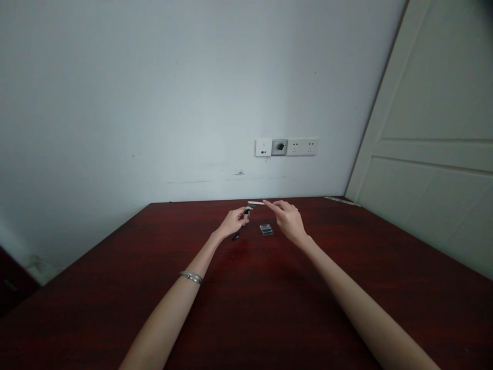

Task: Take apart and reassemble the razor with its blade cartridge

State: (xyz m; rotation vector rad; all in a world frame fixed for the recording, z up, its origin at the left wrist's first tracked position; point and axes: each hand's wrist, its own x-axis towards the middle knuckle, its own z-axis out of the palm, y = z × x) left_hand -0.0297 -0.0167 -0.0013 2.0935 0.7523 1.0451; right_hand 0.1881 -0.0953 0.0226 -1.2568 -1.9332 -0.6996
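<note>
Pinching a small dark tool (246, 216) near-upright, the left hand (232, 222) sits near the left end of a pale strip (255, 203), lying crosswise to the right hand (289, 219)'s index fingertip; gripped there, I can't tell!

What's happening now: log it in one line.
left hand: holds small black-and-grey object | right hand: fingertip at pale strip, grip unclear | table: small flat case, black piece

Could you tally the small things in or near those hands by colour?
Black and grey: 1, slim tool in the left hand
Black: 1, small piece
White: 1, strip by the right hand
Clear and dark: 1, flat packet
Total: 4, leaving out a greenish sliver too small to tell
</note>
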